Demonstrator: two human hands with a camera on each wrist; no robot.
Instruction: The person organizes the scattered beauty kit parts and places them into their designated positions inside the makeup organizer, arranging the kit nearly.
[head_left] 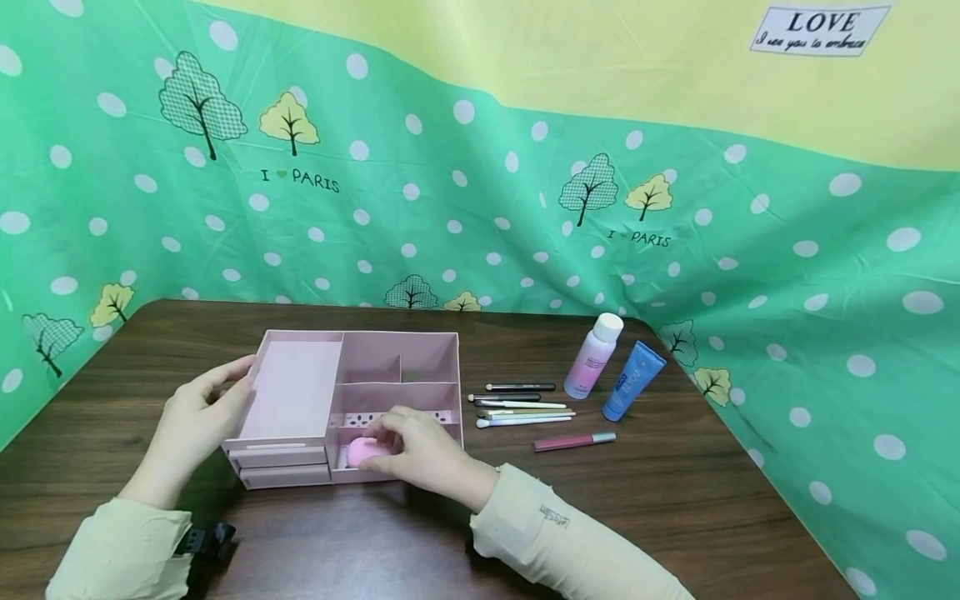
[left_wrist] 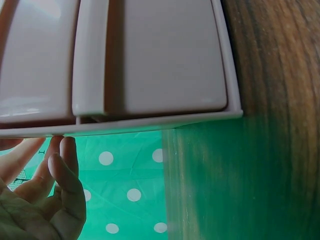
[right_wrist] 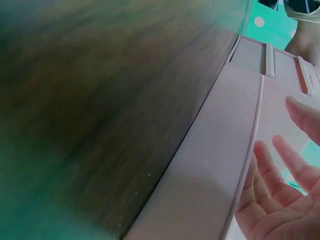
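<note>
A pale pink desktop organizer (head_left: 296,383) stands on the table, with drawers on its front left and open compartments on the right. My left hand (head_left: 198,414) rests against its left side; the left wrist view has the fingertips (left_wrist: 64,142) touching that wall. Inside the front right compartment lies a round pink makeup sponge (head_left: 366,452). Over it is my right hand (head_left: 420,450), thumb and fingers around the sponge in the head view. The right wrist view shows these fingers (right_wrist: 267,167) spread behind the front wall (right_wrist: 215,145), no sponge visible between them.
Right of the organizer lie several makeup brushes (head_left: 525,413) and a lip gloss tube (head_left: 573,442). Farther right are a pink and white spray bottle (head_left: 591,358) and a blue tube (head_left: 633,382). A green dotted curtain (head_left: 480,208) hangs behind the table (head_left: 360,542).
</note>
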